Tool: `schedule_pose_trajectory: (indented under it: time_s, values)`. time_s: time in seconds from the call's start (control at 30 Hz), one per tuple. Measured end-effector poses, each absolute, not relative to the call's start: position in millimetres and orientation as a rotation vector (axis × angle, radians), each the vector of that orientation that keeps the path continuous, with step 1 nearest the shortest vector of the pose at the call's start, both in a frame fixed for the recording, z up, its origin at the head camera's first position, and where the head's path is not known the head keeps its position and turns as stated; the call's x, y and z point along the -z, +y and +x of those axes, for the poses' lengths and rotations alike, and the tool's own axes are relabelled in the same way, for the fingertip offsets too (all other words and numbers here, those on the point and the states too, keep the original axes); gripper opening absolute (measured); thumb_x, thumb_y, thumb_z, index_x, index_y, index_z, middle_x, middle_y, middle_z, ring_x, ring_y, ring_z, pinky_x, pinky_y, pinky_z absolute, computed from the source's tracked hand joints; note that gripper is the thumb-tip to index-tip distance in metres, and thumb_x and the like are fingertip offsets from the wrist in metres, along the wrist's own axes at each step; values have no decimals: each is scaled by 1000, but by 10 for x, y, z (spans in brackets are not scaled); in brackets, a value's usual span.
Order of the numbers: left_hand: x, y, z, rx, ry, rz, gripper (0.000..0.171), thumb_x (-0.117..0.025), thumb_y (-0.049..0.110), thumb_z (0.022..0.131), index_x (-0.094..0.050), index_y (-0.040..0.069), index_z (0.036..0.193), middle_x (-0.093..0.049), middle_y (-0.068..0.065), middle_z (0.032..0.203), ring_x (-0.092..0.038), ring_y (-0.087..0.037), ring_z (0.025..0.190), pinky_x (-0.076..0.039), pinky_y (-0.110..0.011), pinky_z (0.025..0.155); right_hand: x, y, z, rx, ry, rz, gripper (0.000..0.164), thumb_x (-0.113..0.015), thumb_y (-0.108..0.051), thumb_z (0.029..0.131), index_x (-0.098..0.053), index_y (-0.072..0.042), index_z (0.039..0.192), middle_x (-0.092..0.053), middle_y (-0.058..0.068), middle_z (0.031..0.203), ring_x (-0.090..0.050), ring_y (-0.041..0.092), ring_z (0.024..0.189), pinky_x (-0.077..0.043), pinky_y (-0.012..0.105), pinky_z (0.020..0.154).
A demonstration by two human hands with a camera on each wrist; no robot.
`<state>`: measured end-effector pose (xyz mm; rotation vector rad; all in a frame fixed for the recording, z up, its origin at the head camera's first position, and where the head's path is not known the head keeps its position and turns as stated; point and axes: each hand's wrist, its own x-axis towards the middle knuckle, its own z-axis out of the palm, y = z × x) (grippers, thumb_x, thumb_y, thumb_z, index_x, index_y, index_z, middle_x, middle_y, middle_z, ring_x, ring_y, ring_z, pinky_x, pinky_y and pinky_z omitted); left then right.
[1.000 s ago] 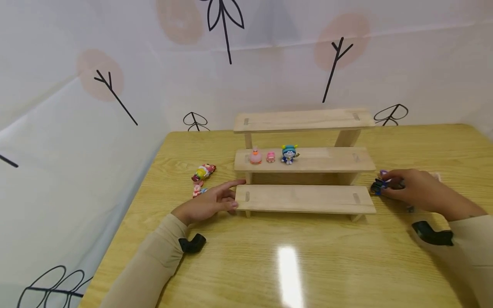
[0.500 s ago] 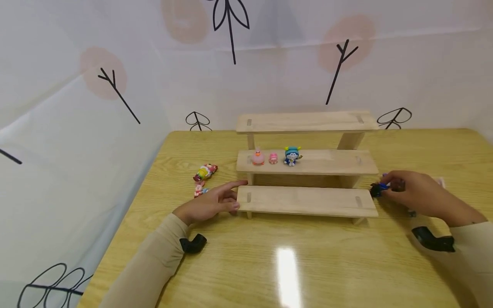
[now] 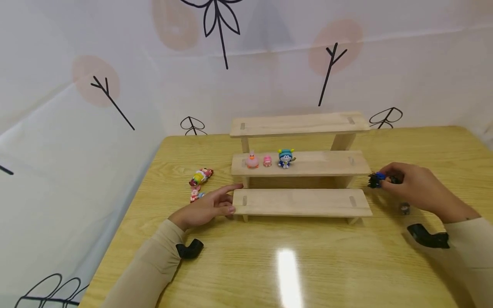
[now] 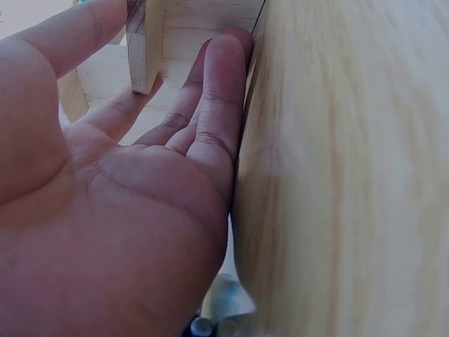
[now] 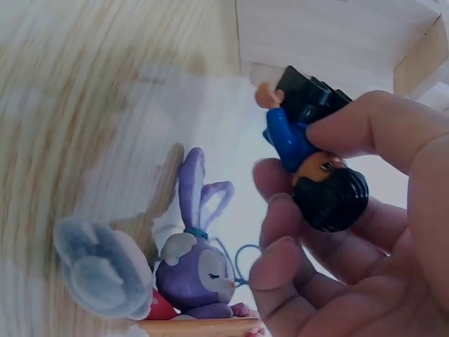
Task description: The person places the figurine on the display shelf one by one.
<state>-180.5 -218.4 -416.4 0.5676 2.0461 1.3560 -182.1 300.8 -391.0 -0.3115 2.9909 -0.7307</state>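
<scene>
Now the right hand point(image 3: 414, 188) has lifted off the surface point(image 3: 308, 265), pinching the black-haired figure in blue point(image 3: 376, 179) between thumb and fingers; a second ago it was down at surface level, now it's raised beside the right end of the wooden step shelf point(image 3: 300, 164), about middle-tier height. Left hand point(image 3: 204, 207) unchanged: fingers straight, flat against the bottom tier's left end, holding nothing. A purple rabbit figure point(image 5: 196, 270) stays on the surface below the right hand. Judging by this, pickup is done, placement isn't.
</scene>
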Motion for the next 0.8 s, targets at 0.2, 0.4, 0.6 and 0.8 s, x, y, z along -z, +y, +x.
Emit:
schedule_pose_trajectory:
  time_s: [0.2, 0.4, 0.6, 0.8]
  values:
    - [4176, -2188, -1803, -1367, 2039, 580, 64, -58, 28, 103, -26, 36, 158, -57, -15, 135, -67, -24, 106, -51, -35, 97, 3860, 2972, -1788, 849, 3112, -312, 27, -66, -16, 96, -58, -1, 117, -68, 22, 101, -47, -11, 68, -39, 24, 55]
    - [4184, -2198, -1804, -1386, 2021, 572, 64, -59, 27, 103, -28, 37, 157, -57, -15, 135, -65, -25, 108, -52, -38, 97, 3786, 2950, -1746, 978, 3175, -234, 28, -65, -20, 98, -56, -3, 118, -67, 16, 104, -47, -16, 70, -38, 23, 53]
    - [4176, -2206, -1816, -1371, 2037, 565, 63, -60, 28, 102, -29, 40, 156, -56, -14, 136, -66, -25, 108, -51, -38, 98, 3707, 2885, -1706, 1065, 3256, -247, 28, -65, -19, 98, -60, -4, 121, -61, -9, 97, -42, -27, 76, -40, 14, 53]
    - [4191, -2198, -1823, -1378, 2020, 583, 64, -59, 27, 103, -27, 35, 157, -56, -17, 136, -66, -25, 107, -52, -36, 96, 3650, 2777, -1601, 1164, 3306, -222, 26, -63, -20, 99, -64, -9, 122, -48, -35, 89, -42, -30, 79, -39, 13, 49]
